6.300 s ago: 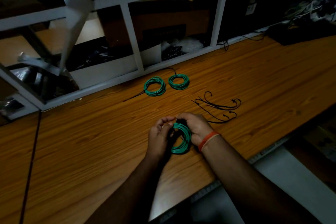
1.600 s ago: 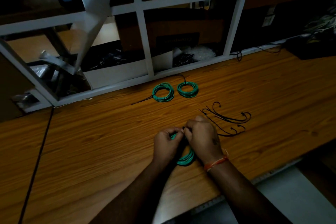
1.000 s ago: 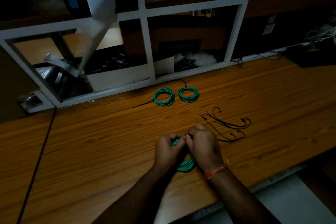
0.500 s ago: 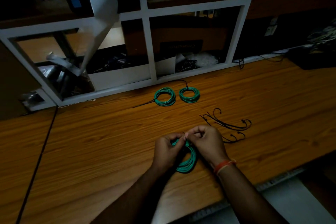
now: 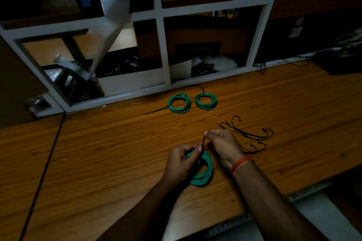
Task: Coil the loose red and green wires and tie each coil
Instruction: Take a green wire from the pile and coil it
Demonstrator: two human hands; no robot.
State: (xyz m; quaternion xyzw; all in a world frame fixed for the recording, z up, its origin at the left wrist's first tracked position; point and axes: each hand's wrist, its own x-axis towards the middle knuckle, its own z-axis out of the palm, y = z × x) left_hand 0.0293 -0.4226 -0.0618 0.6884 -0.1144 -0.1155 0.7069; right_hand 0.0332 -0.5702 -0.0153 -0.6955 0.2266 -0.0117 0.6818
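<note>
While the green coil (image 5: 203, 170) stands on edge on the bench (image 5: 117, 152) close to its near edge, I hold it in my left hand (image 5: 181, 164), fingers curled round its upper arc, thumb pressing where a black tie (image 5: 203, 144) crosses the strands. Right hand (image 5: 225, 146): thumb and forefinger pinch the free tail of that tie, drawn up and away from me. Step in hand, by my judgement: cinching the tie on this third coil. To do it well, I should pull the tail straight along its own line, keep the left thumb hard on the crossing so the turns stay bunched, and stop once the loop bites without kinking the wire. Pose: both forearms reach in from the near edge and converge; the right wrist, with an orange band (image 5: 240, 164), is cocked up above the coil; the left wrist lies low, knuckles toward me. Also present: two finished green coils (image 5: 193, 102) side by side near the shelf unit (image 5: 162, 49), each with a black tie; spare black ties (image 5: 252, 135) loose just right of my right hand. No red wire is visible.
</note>
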